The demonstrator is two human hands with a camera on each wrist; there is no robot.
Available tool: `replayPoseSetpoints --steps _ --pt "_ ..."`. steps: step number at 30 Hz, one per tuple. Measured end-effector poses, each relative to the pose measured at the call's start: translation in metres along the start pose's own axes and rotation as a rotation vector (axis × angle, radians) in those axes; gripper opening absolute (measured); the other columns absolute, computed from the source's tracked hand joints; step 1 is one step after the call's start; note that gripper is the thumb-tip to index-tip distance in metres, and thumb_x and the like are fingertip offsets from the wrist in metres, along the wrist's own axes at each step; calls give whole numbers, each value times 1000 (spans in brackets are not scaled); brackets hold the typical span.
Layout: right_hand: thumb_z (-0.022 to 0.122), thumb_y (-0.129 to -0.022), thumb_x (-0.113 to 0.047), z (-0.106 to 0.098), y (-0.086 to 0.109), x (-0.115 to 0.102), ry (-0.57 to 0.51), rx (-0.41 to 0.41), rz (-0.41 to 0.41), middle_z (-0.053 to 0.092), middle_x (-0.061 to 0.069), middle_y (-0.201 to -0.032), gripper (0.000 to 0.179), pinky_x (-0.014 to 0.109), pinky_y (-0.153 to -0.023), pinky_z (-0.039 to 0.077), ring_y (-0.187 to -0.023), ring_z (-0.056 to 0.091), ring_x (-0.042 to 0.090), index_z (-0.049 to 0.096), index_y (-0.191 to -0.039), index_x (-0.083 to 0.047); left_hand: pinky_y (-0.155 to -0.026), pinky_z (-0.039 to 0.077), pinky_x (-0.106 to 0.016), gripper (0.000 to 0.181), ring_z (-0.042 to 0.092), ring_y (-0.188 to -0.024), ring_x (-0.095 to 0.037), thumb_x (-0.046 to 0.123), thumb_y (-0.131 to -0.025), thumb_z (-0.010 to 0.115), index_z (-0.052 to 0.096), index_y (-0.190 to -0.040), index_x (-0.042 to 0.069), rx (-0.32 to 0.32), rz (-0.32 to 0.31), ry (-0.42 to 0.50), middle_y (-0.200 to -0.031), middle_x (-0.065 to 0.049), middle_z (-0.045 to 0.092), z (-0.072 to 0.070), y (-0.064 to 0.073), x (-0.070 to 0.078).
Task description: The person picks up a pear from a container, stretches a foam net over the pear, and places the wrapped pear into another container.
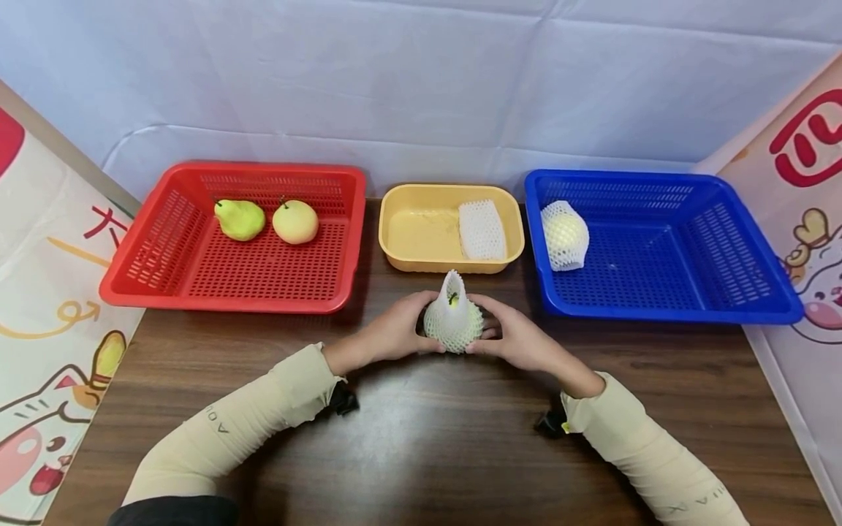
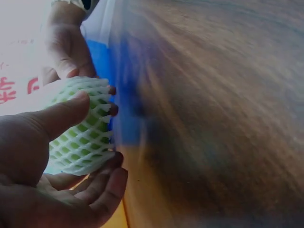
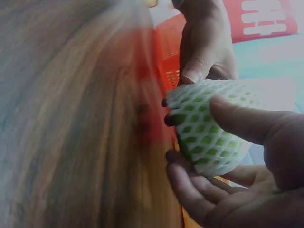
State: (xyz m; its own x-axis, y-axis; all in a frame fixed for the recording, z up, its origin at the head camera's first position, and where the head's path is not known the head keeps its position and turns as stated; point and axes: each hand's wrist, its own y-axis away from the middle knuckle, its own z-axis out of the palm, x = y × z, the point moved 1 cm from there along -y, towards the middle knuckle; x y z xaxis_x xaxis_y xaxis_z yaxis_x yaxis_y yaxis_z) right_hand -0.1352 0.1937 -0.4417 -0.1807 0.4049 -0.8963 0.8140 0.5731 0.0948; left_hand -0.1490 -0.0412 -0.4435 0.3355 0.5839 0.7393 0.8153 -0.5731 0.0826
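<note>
A green pear [image 1: 454, 300] in a white foam net [image 1: 452, 329] stands upright between my two hands at the middle of the table, its stem showing through the net's open top. My left hand [image 1: 397, 329] grips it from the left, and my right hand [image 1: 522, 337] grips it from the right. In the left wrist view, the left thumb [image 2: 66, 111] presses on the net while the other fingers curl beneath. The right wrist view shows the right thumb [image 3: 240, 118] on the net's side, with fingers curled round the lower end.
A red basket [image 1: 230, 301] at the left holds two bare pears [image 1: 241, 220]. The yellow tray [image 1: 421, 264] behind my hands holds white foam nets [image 1: 482, 229]. In the blue basket [image 1: 671, 315] at the right lies a netted fruit [image 1: 564, 235]. All stand on a brown wooden table [image 1: 421, 453].
</note>
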Motion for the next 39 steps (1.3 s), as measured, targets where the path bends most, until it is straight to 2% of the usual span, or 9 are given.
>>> replayPoseSetpoints --steps 4,11,15,18,22,25,31,35,39 --pt "74 -87 11 -3 0 -2 -151 7 31 48 33 -139 78 27 -84 59 -108 66 35 30 -151 12 -109 45 -41 84 55 -127 -29 20 -79 90 46 -145 -5 14 9 36 -142 -19 55 -4 0 2" --pt "69 -87 16 -6 0 -1 -295 9 53 45 35 -142 76 23 -83 58 -106 67 16 28 -151 14 -93 54 -34 82 62 -109 -22 18 -79 91 47 -145 -1 17 4 105 -131 -14 61 -8 0 4" --pt "67 -88 17 -7 0 -2 -366 3 51 41 35 -145 76 24 -84 57 -112 65 15 27 -152 13 -83 55 -29 81 62 -100 -19 17 -79 90 48 -145 1 22 6 131 -126 -11 63 -10 0 5" --pt "67 -89 16 -7 0 -4 -388 9 49 40 35 -146 76 24 -86 57 -115 63 15 26 -152 14 -89 53 -31 80 61 -105 -19 17 -78 91 49 -144 1 38 19 122 -128 -11 63 -11 0 5" --pt "67 -89 15 -7 0 -4 -421 7 43 42 35 -144 76 24 -86 57 -113 64 11 26 -152 13 -102 49 -37 79 60 -117 -21 19 -78 91 50 -143 1 51 20 98 -131 -12 63 -13 0 6" --pt "68 -89 14 -7 -1 -3 -450 2 31 47 31 -141 75 24 -86 57 -111 65 9 27 -152 14 -103 49 -38 78 60 -117 -21 19 -78 91 51 -142 0 51 14 87 -129 -12 64 -13 0 6" --pt "66 -88 18 -4 -1 -3 -493 5 5 59 17 -129 70 25 -86 57 -108 66 9 28 -148 19 -89 52 -32 73 61 -102 -18 17 -78 91 54 -139 1 68 18 97 -122 -11 66 -14 0 6" --pt "64 -88 20 -3 -1 -1 -457 15 4 60 23 -127 67 24 -85 58 -106 66 8 30 -146 21 -75 52 -25 71 60 -87 -15 16 -79 90 55 -138 1 73 16 114 -114 -9 66 -14 1 6" --pt "65 -89 18 -3 -1 1 -386 21 9 61 27 -123 63 25 -84 58 -103 66 8 35 -144 20 -68 51 -22 69 59 -77 -11 14 -79 90 55 -137 1 64 5 138 -106 -8 66 -15 2 5"
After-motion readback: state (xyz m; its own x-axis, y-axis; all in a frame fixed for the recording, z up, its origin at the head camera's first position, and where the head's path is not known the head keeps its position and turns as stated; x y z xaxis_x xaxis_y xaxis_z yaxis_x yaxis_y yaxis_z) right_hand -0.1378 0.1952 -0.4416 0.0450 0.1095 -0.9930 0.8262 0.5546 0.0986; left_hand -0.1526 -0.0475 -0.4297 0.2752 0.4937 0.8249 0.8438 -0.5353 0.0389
